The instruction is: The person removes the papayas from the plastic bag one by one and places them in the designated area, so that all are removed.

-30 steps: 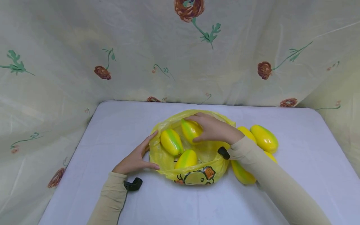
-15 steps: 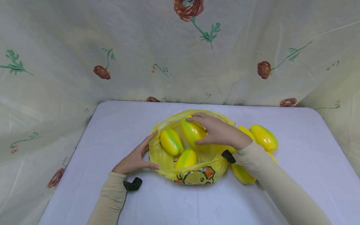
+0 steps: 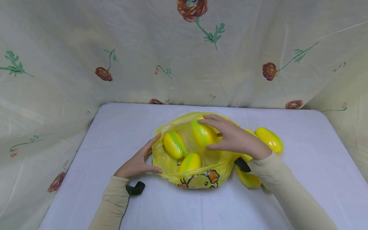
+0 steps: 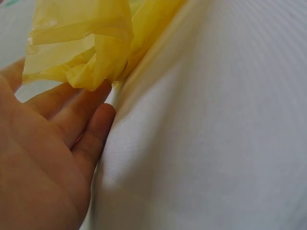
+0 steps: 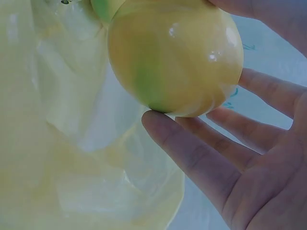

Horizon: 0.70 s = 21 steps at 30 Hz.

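Note:
A yellow plastic bag with a printed cartoon duck on its front lies wide open at the table's middle. In it lie two glossy yellow mangoes with green streaks, a left mango and a front mango. My right hand holds another mango over the bag's right half, thumb and fingers spread around it. The right wrist view shows the held mango against the fingertips. My left hand rests at the bag's left side; its relaxed fingers touch the bag's crumpled edge.
Right of the bag several more mangoes lie in a cluster, among them a far mango and a near mango; my right forearm partly covers them. The white-covered table ends at a floral curtain behind.
My right hand has moved to the right with the mango, away from the left mango. The left hand and the bag have stayed in place.

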Available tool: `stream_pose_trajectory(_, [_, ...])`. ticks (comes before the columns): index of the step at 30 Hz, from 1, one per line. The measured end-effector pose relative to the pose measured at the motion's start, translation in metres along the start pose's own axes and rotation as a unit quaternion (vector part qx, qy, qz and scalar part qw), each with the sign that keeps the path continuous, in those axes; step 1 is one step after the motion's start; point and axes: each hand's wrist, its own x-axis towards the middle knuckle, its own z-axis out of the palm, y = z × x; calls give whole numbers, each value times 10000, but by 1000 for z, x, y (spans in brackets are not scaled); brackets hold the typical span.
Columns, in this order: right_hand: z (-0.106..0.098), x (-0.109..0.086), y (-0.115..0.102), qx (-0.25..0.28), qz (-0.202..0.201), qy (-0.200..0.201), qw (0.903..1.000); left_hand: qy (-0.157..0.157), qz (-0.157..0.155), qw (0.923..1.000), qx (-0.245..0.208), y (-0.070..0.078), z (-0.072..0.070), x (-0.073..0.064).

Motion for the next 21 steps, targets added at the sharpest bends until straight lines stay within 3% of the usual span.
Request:
stream_pose_trajectory(12, [-5,-17,9,433,107,188,9988,35,-30,10000,32,0,1,0])
stream_pose_trajectory(21, [-10,-33,14,405,248,380,9981,44,-75,10000,41,0,1,1])
